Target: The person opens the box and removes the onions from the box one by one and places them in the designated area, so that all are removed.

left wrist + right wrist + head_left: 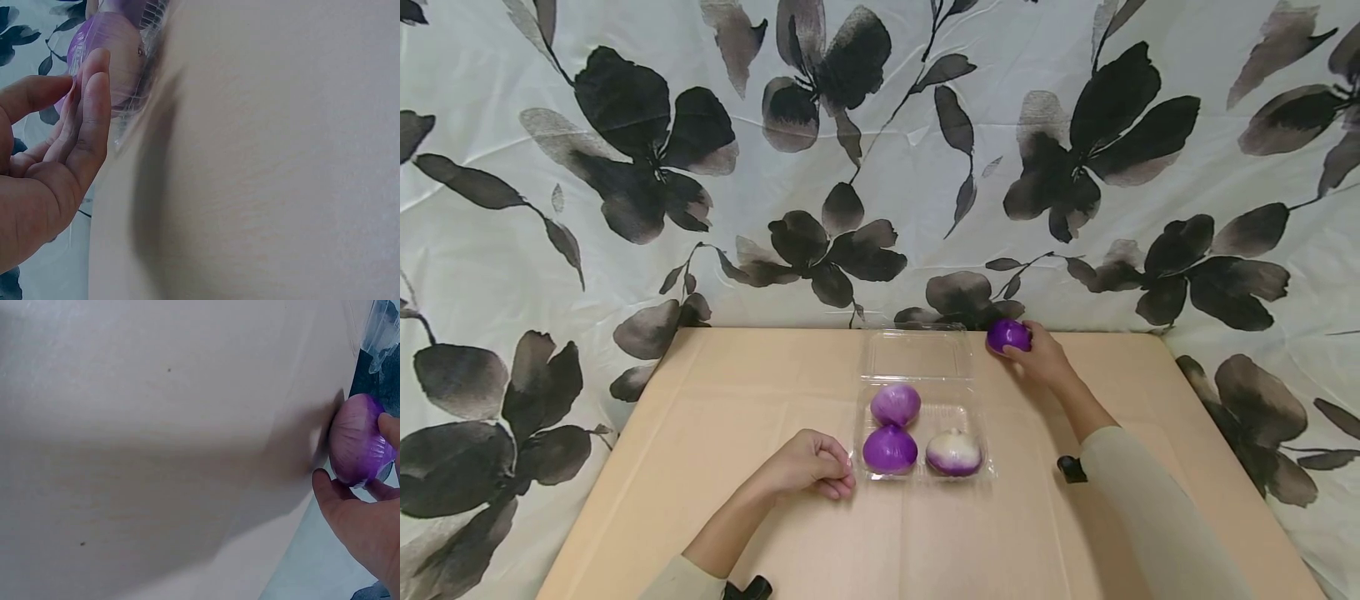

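A clear plastic clamshell container [985, 417] lies with its lid folded back on the table. Inside it are three onions: a pale purple onion [896, 405], a deep purple onion [890, 450] below it, and a white-and-purple onion [953, 453] on the right. My left hand [812, 467] pinches the container's left rim between thumb and fingertips; the left wrist view shows the thumb [44, 94] meeting the fingers there. Beyond the container to the right, my right hand [1037, 354] grips another purple onion [359, 440] near the table's far edge, fingers round its side.
The light wood-toned table [760, 375] ends at a white cloth [925, 242] printed with dark flowers. The open lid [916, 354] reaches to the far edge. Dark wrist straps [1071, 469] sit on both forearms.
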`<state>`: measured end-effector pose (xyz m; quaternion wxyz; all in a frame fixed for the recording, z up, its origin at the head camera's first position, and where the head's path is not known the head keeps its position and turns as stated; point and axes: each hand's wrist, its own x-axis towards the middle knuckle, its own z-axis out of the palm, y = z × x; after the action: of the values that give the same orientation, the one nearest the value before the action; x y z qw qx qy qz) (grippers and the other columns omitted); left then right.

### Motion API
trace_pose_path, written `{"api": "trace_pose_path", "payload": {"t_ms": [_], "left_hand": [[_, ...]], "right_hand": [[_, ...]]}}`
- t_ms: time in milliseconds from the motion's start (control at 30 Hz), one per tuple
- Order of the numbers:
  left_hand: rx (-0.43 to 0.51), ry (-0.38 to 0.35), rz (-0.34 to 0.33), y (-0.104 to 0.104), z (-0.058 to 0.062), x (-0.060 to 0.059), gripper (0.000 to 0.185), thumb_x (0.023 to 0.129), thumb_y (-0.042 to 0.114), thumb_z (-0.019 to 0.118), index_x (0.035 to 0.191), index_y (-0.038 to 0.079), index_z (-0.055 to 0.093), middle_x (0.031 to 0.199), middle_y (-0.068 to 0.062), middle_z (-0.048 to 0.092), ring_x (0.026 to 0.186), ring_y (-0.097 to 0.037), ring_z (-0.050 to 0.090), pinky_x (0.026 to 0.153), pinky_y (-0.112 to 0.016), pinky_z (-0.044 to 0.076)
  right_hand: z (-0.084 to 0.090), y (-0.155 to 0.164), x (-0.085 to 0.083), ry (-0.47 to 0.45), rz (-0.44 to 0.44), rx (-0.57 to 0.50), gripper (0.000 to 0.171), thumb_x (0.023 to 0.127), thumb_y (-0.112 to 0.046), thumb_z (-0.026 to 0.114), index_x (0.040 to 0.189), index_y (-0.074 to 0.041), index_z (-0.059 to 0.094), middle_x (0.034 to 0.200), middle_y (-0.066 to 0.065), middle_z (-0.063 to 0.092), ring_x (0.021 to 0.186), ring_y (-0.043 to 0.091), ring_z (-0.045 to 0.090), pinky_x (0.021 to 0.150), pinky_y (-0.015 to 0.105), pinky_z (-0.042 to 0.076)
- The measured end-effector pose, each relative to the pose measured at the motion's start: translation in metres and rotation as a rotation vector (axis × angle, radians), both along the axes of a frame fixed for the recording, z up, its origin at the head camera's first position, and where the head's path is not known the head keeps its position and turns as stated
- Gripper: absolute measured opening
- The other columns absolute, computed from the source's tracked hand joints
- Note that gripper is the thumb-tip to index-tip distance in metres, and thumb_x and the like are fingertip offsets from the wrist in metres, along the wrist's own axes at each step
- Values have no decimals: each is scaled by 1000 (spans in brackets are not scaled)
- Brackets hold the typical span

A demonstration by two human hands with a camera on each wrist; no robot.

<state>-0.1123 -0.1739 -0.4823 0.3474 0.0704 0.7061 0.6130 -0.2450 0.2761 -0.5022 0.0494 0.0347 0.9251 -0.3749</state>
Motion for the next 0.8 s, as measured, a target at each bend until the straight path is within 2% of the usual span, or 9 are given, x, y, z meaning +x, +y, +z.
{"api": "trace_pose_path", "payload": {"t_ms": [333,800], "left_hand": [[7,-6,4,0,1,0,15,92,-4,64,101,-16,62,85,-18,77,76,-24,77,72,-37,68],[-4,-4,19,5,-2,-4,15,92,-3,64,101,-15,63,86,-19,77,76,-24,77,71,-36,68]], "right_hand": [[-1,2,0,-41,-13,6,83,104,-28,60,160,8,12,158,40,29,144,57,35,122,67,33],[1,3,-6,-13,8,37,82,105,-31,59,159,10,13,157,42,28,143,58,35,123,67,32]]}}
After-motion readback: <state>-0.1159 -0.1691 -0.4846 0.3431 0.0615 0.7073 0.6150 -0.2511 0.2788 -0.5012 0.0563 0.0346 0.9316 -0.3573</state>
